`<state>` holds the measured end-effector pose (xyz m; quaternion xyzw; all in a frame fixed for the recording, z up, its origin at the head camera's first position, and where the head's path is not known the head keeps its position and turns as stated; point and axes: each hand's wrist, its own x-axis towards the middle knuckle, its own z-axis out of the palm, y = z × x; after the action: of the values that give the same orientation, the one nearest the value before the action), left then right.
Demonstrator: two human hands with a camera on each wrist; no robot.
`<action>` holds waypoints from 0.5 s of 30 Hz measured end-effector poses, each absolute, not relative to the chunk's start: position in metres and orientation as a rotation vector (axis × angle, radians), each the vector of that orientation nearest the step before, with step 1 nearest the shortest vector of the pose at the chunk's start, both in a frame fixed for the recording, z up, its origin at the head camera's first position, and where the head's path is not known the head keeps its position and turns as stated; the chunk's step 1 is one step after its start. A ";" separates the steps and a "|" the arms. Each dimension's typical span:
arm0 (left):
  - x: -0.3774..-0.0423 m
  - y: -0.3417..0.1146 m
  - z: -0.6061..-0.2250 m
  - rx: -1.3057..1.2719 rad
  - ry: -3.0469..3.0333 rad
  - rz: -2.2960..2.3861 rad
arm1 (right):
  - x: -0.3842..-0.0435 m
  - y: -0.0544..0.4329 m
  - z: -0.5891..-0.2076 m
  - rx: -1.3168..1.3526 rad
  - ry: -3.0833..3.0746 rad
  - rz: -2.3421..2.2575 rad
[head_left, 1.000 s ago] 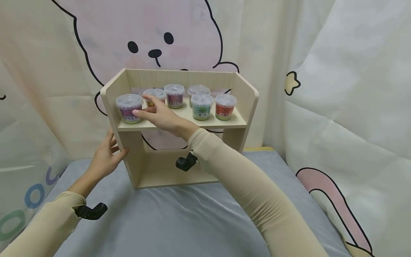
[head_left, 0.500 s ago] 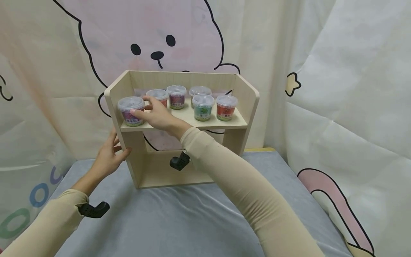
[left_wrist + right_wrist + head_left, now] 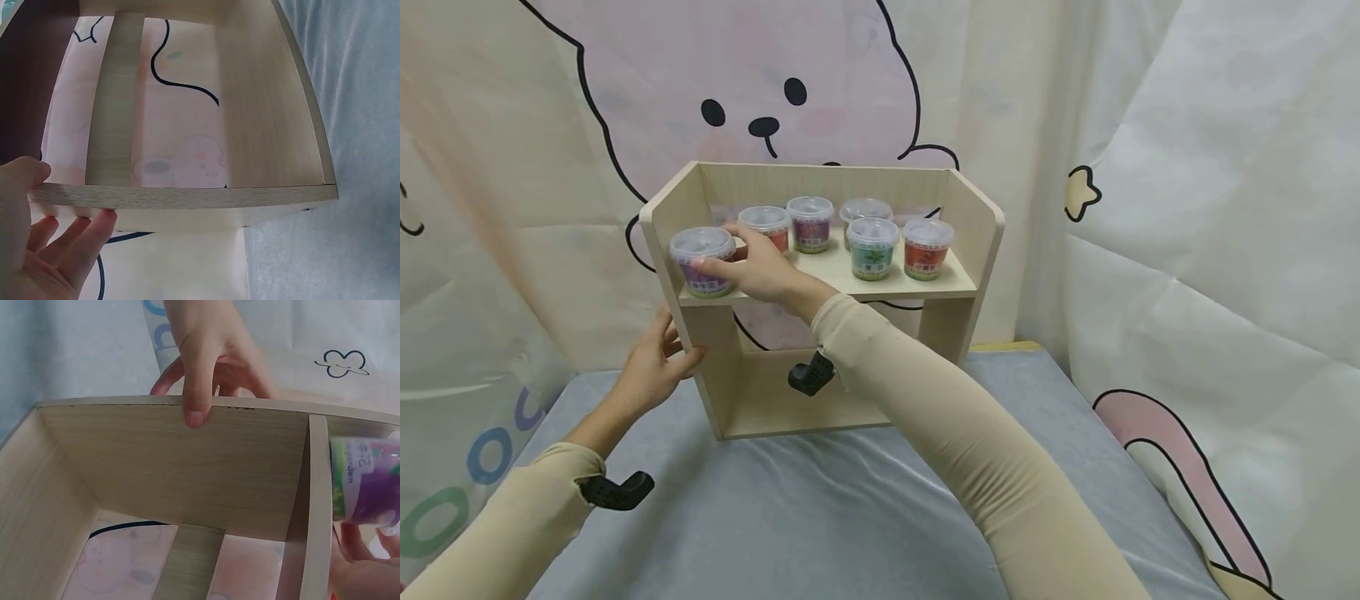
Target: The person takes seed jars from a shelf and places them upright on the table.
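Pinching the purple cup (image 3: 702, 284) at L front corner of top shelf (image 3: 820, 271), R hand (image 3: 765, 268) should prob. hold it upright, clear of red cup (image 3: 781, 240), w/ L hand (image 3: 650, 373) gripping rack (image 3: 722, 375) side.

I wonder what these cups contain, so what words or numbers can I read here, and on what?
"garden": sideways on the front purple cup in the right wrist view.
Other characters there: too blurred.
Other cups: any print too small.
Blue ring on the curtain: letter or shape, cannot tell.
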<state>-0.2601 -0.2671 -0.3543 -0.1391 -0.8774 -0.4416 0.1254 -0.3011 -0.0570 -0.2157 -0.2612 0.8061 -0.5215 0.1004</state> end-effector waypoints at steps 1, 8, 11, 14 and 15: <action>-0.260 -0.267 -0.354 -0.412 -2.555 -1.290 | -0.301 -0.057 -0.216 -0.772 2.372 -1.555; -0.262 -0.269 -0.351 -0.415 -2.591 -1.310 | -0.297 -0.054 -0.213 -0.775 2.333 -1.590; -0.262 -0.269 -0.351 -0.428 -2.585 -1.317 | -0.293 -0.050 -0.210 -0.786 2.323 -1.575; -0.260 -0.268 -0.353 -0.469 -2.571 -1.334 | -0.287 -0.043 -0.210 -0.807 2.320 -1.553; -0.260 -0.267 -0.354 -0.481 -2.566 -1.341 | -0.285 -0.040 -0.210 -0.821 2.317 -1.545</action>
<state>-0.2601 -0.2674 -0.3543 -0.1630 -0.8697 -0.4544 0.1030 -0.2855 -0.0401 -0.2101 -0.2807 0.7924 -0.5284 0.1189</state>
